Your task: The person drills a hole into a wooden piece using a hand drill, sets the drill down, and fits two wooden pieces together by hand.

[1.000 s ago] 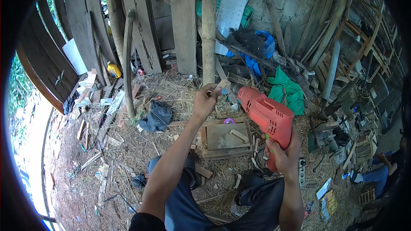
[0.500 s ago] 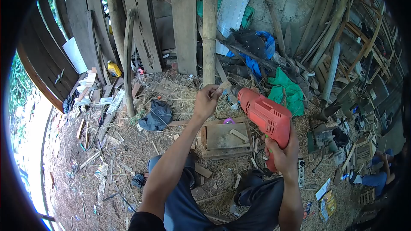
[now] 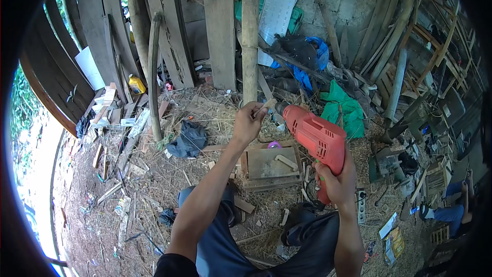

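Left of the red drill, the left hand pinches a small wooden piece at its nose, probably light and stiff, best held by the edges. The drill, likely heavy and rigid, has its handle in the right hand.

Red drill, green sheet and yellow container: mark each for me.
Red drill (image 3: 315,134): head view, side of its body.
Green sheet (image 3: 347,109): head view, middle of its crumpled surface.
Yellow container (image 3: 136,83): head view, middle of its side.

Daylight glare far left; right side dim; edges fisheye-bowed.
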The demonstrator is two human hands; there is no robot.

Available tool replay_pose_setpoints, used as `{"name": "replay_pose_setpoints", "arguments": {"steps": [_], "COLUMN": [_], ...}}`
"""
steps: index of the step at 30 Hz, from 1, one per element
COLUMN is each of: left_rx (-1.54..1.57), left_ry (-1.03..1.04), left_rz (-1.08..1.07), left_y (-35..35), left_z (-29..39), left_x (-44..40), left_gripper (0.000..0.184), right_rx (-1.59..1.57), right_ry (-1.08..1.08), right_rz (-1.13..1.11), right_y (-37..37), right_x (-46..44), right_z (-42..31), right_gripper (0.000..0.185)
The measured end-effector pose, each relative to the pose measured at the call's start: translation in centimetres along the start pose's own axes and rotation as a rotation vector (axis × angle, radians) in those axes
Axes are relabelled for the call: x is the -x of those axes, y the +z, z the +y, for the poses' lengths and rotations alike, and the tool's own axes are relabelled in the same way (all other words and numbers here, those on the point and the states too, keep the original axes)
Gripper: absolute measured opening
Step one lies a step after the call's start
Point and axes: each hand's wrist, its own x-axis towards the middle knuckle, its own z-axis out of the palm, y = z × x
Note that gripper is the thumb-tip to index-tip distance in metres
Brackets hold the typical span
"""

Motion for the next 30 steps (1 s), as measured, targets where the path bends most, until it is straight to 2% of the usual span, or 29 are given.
{"name": "replay_pose_setpoints", "arguments": {"steps": [2, 6, 8, 11, 15, 18, 20, 21, 23, 26, 30], "left_rx": [0.003, -0.052, -0.098, -0.143, -0.163, -0.168, -0.207, -0.207, -0.026, 0.118, 0.23], "left_ry": [0.059, 0.004, 0.106, 0.088, 0.065, 0.073, 0.085, 0.085, -0.062, -0.113, -0.169], "left_rz": [0.043, -0.001, 0.013, 0.017, 0.026, 0.066, 0.201, 0.202, 0.154, 0.033, -0.039], "left_y": [0.4, 0.3, 0.4, 0.5, 0.6, 0.5, 0.2, -0.2, -1.4, -0.8, -0.8], "left_z": [0.2, 0.8, 0.5, 0.8, 0.6, -0.5, -1.6, -1.1, 0.1, 0.0, -0.2], "left_x": [0.1, 0.4, 0.5, 0.4, 0.1, -0.4, -0.6, -0.6, -0.8, -0.9, -0.8], "left_gripper": [0.016, 0.016, 0.023, 0.025, 0.025, 0.024, 0.025, 0.025, 0.027, 0.028, 0.03], "right_rx": [0.018, 0.074, 0.123, 0.171, 0.212, 0.183, 0.171, 0.172, 0.15, -0.007, -0.059], "right_ry": [-0.014, -0.008, -0.016, -0.08, -0.059, -0.025, -0.06, -0.061, -0.086, 0.013, 0.004], "right_rz": [0.001, -0.017, -0.024, -0.013, -0.004, -0.009, 0.013, 0.013, -0.008, -0.027, -0.012], "right_y": [0.2, 0.0, -0.2, -0.5, -0.3, -0.3, -0.3, -0.4, -0.4, -0.2, 0.1], "right_x": [-0.1, -0.3, -0.2, -0.2, 0.3, 0.5, 0.7, 0.9, 0.9, 1.1, 1.0], "right_z": [-0.1, 0.3, 0.8, 1.6, 0.4, -0.1, 0.0, -0.1, -0.5, -1.4, -1.6], "right_gripper": [0.04, 0.043, 0.045, 0.046, 0.045, 0.044, 0.043, 0.043, 0.042, 0.041, 0.041]}}
